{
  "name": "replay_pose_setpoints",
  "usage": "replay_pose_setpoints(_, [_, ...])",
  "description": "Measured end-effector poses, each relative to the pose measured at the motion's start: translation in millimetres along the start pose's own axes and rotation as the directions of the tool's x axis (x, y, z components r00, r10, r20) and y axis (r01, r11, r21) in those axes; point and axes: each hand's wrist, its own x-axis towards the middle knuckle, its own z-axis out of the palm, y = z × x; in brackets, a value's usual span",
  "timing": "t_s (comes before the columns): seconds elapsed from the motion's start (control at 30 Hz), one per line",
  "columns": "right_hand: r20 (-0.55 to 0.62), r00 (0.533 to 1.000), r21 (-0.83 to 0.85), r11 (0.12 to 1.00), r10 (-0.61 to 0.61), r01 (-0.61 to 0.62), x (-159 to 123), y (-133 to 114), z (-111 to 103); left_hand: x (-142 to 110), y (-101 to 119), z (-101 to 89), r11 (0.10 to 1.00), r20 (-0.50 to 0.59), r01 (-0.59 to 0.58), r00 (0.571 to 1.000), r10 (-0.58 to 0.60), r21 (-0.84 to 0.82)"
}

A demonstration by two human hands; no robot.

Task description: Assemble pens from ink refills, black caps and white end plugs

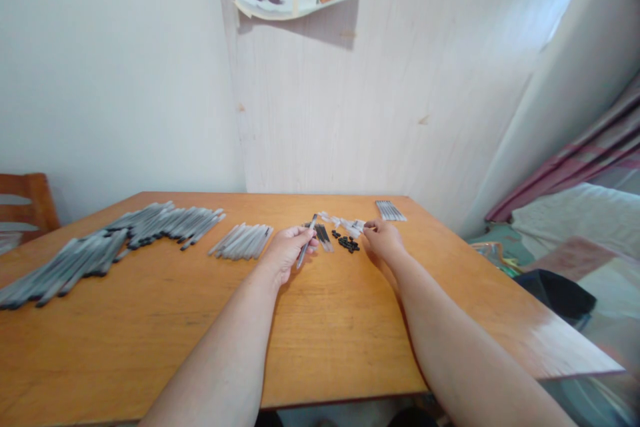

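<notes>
My left hand point(289, 248) is closed on a thin pen barrel point(307, 243) that points up and away over the wooden table point(325, 327). My right hand point(381, 237) rests on the table with its fingers pinched at a small clear piece beside a heap of transparent parts point(345, 222). Between the hands lie a cluster of small black caps point(346, 242) and a few dark refills point(323, 235).
A long spread of grey pens point(100, 247) covers the left of the table, with a smaller bundle point(243, 241) nearer the middle and another bundle point(391, 211) at the far right edge. A wooden chair point(25, 203) stands at left. Bedding point(575, 220) lies at right.
</notes>
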Motion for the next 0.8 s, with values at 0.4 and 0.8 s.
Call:
replay_pose_setpoints(0.4, [0.148,0.986,-0.163,0.985,0.074,-0.050,-2.4,-8.8,5.5,-1.3,0.1,2.4,1.000,-0.037,0.012,0.999,-0.012,0.009])
replay_pose_setpoints(0.8, [0.134,0.986,-0.168,0.983,0.095,-0.072,-3.8,-9.1,7.9,-0.5,-1.4,1.9,1.000,-0.036,0.002,0.999,-0.003,-0.005])
